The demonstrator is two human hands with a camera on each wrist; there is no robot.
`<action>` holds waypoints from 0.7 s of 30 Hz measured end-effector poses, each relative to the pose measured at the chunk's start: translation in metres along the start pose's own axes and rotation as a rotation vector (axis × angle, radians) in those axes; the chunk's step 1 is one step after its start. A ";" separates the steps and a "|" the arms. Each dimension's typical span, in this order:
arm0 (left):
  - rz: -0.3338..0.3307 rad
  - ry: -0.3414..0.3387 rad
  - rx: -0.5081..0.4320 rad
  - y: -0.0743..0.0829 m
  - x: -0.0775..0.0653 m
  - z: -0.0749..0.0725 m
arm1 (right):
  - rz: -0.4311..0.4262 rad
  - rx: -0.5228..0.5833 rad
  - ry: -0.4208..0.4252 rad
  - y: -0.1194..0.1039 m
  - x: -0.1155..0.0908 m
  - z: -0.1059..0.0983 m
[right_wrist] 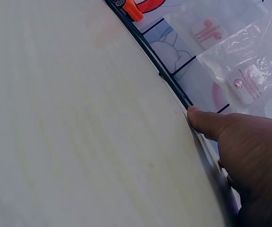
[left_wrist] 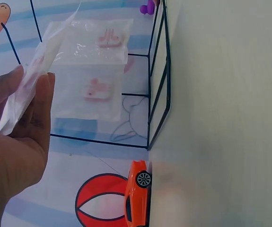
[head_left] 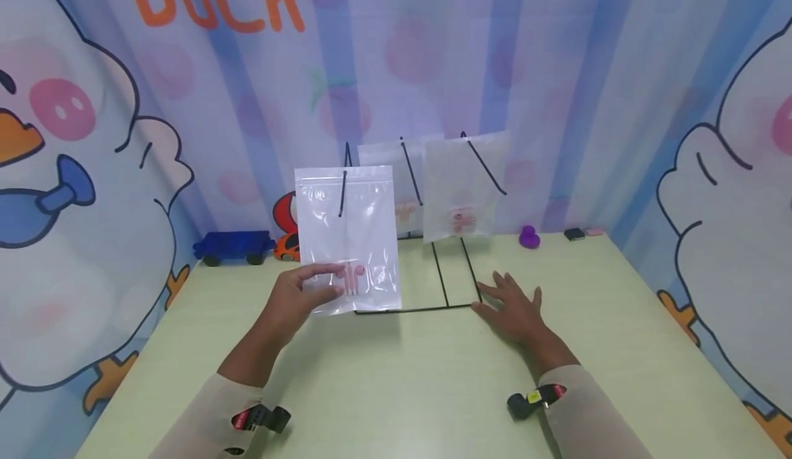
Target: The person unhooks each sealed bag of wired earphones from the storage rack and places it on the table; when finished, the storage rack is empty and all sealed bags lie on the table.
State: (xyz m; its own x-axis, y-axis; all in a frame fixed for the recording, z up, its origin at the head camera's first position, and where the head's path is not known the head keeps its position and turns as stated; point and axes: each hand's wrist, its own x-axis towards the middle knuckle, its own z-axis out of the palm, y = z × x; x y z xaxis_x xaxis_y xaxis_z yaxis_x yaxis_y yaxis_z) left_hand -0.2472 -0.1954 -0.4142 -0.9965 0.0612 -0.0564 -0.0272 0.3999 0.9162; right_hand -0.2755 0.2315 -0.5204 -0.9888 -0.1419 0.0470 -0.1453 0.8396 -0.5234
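A clear-and-white zip bag [head_left: 346,232] with pink-and-white earphones [head_left: 351,278] printed or packed near its bottom hangs from the left hook [head_left: 343,194] of a black wire rack [head_left: 402,310]. My left hand [head_left: 293,301] pinches the lower left part of that bag, thumb on one side and fingers on the other, as the left wrist view shows. Two similar bags hang on the other hooks, a right one [head_left: 464,198] and a middle one [head_left: 392,150] partly behind it. My right hand [head_left: 513,311] rests at the rack's front right corner, fingers spread, thumb tip on the bar.
Along the back edge stand a blue toy truck [head_left: 235,246], an orange toy car [head_left: 287,247] and a purple toy duck [head_left: 529,237]. Farther right lie a small black block [head_left: 574,234] and a pink one [head_left: 594,231]. Behind the pale table [head_left: 421,390] hangs a printed curtain [head_left: 433,47].
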 end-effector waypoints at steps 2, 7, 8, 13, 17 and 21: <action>0.000 0.005 -0.001 0.001 -0.007 0.001 | 0.003 0.003 0.000 0.000 0.000 -0.001; 0.016 0.015 -0.033 -0.002 -0.024 0.004 | 0.004 0.003 -0.005 -0.002 -0.002 -0.002; 0.019 0.017 -0.039 -0.003 -0.027 0.004 | 0.000 0.001 -0.002 -0.002 -0.002 -0.003; 0.043 0.022 -0.034 -0.007 -0.042 0.006 | -0.006 0.006 0.005 -0.004 -0.004 -0.003; 0.075 0.026 -0.035 -0.010 -0.052 0.007 | -0.002 0.004 -0.002 -0.003 -0.004 -0.001; 0.083 0.026 -0.041 -0.012 -0.060 0.007 | -0.005 0.003 0.005 -0.002 -0.003 0.000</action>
State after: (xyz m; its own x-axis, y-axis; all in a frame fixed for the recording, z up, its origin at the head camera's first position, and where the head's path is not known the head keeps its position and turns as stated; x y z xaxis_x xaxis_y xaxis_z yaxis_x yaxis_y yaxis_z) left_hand -0.1865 -0.1970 -0.4245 -0.9972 0.0689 0.0302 0.0529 0.3566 0.9327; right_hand -0.2724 0.2302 -0.5189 -0.9882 -0.1437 0.0536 -0.1503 0.8373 -0.5257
